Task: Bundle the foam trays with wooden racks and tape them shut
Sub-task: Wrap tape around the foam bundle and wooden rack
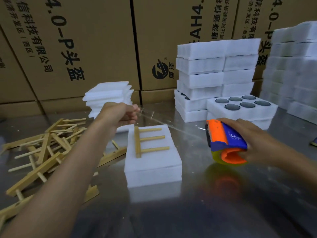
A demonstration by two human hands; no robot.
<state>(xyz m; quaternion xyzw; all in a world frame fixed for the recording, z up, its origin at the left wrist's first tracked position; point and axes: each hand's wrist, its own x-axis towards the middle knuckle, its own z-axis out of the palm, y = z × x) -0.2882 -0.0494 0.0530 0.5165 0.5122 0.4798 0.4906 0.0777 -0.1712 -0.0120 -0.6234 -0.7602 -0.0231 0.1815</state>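
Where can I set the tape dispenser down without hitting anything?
Bare steel table lies in front of the foam bundle and right hand. The left side is crowded by the wooden rack pile; the back right by foam tray stacks.

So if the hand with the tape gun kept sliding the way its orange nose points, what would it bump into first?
Probably the clear tape stretched to the left hand, then the foam tray stack behind. The right hand aims the tape dispenser up-left, but depth is hard to judge.
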